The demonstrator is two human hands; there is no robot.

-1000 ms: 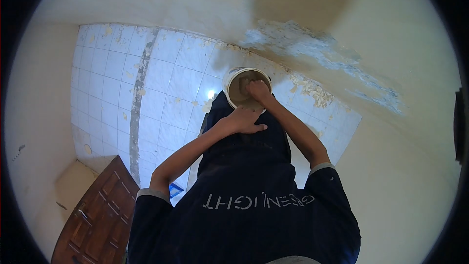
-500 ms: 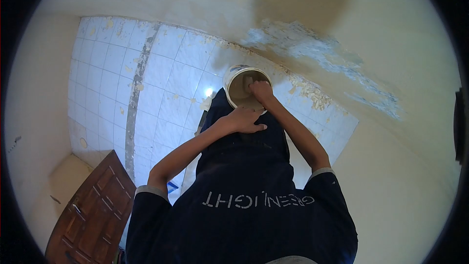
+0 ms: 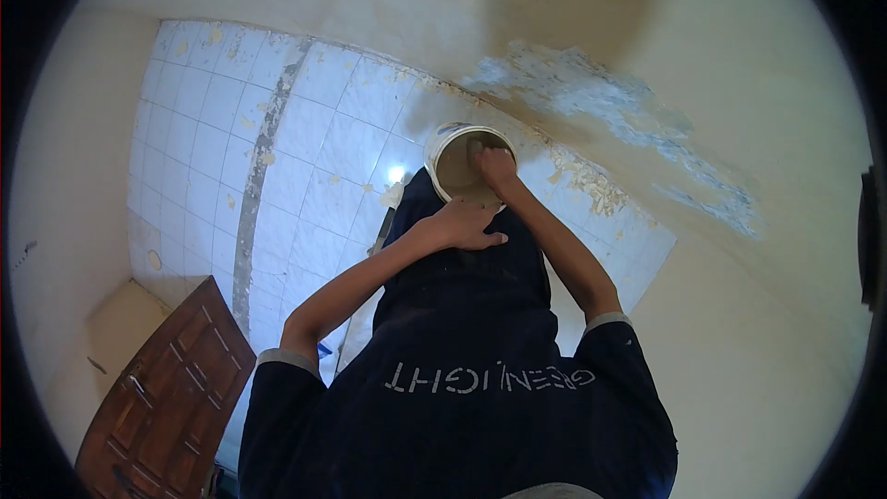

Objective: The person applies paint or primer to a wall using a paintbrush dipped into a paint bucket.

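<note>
A white bucket [image 3: 432, 159] rests at my lap, its open mouth facing up, with greyish-beige material inside. My left hand [image 3: 464, 225] is closed over the near rim, fingertips over the edge and thumb outside. My right hand [image 3: 494, 166] reaches into the bucket's mouth with its fingers curled round something small and pale, too dim to make out, near the inner wall.
Tiled floor [image 3: 305, 134] with peeling flakes and a grey strip spreads ahead and left. A wall [image 3: 591, 97] with a bare bluish patch is at the upper right. A brown wooden door [image 3: 171, 388] stands lower left.
My right hand has shifted slightly within the bucket's mouth, and the object at its fingers has moved a little. The view has tilted slightly. My left hand stays on the rim.
</note>
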